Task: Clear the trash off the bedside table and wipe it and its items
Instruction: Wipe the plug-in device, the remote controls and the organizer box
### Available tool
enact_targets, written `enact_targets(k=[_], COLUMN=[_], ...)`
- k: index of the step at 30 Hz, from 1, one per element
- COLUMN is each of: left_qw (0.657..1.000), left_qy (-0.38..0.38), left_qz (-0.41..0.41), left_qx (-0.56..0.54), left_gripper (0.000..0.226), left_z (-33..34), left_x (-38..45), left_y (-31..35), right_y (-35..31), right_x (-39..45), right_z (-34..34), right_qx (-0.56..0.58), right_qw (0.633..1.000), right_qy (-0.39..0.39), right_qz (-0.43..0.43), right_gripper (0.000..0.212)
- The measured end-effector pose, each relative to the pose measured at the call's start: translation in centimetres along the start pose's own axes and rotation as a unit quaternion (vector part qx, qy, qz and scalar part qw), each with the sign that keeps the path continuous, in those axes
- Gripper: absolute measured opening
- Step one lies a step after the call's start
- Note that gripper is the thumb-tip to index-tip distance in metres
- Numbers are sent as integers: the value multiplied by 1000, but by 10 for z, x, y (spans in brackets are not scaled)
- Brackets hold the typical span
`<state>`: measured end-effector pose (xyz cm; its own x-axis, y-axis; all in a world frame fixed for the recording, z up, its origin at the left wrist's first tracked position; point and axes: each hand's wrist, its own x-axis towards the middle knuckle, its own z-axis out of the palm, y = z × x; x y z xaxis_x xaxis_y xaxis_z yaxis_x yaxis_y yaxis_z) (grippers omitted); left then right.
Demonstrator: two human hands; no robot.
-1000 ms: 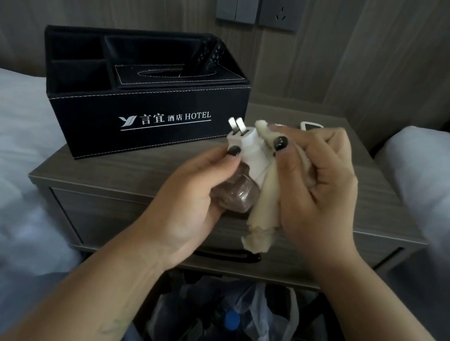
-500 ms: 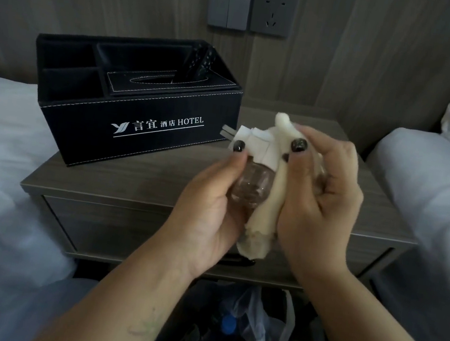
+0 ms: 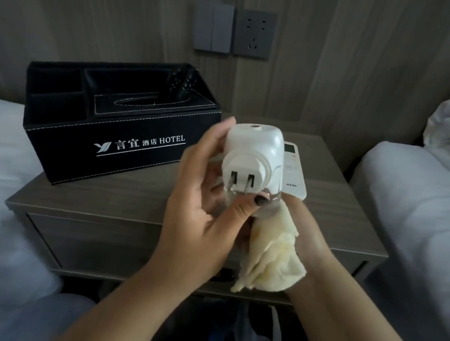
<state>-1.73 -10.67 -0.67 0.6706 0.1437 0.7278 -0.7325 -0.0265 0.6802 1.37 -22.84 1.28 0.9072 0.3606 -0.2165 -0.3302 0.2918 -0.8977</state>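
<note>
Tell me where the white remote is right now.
The remote lies flat on the bedside table, right of centre in the head view, just behind the plug-in device held in the left hand.

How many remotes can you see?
2. A black remote stands tilted in the back compartment of the hotel box. A white remote lies flat on the table, partly behind the plug-in. More could be hidden in the box.

organiser box [image 3: 124, 139] back-left, remote [image 3: 294, 170] right, tabletop [image 3: 70, 195] front bare
</note>
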Motion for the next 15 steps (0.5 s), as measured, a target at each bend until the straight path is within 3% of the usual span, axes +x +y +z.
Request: enact_targets(k=[3, 5, 7, 10, 12, 15], left_qw=[997, 996, 996, 994, 984, 955], left_qy=[22, 23, 26, 45, 41, 11], left_qz=[37, 39, 24, -1, -17, -50], left_qx=[64, 78, 86, 104, 171, 292], left_gripper=[70, 72, 69, 66, 66, 65], left_z=[2, 3, 7, 11, 14, 21], left_x=[4, 7, 16, 42, 66, 96], left_y=[-9, -15, -19, -34, -52, -86], right_y=[-9, -14, -17, -27, -32, -33], right_x=[-2, -5, -8, -9, -9, -5], right_z=[1, -5, -11, -23, -30, -41], right_qx=[57, 48, -39, -71, -59, -41], right_qw=[996, 995, 998, 995, 991, 981], right_qy=[-37, -44, -3, 70, 115, 157], right_qz=[54, 77, 47, 0, -44, -108], right_gripper=[61, 53, 37, 24, 15, 21])
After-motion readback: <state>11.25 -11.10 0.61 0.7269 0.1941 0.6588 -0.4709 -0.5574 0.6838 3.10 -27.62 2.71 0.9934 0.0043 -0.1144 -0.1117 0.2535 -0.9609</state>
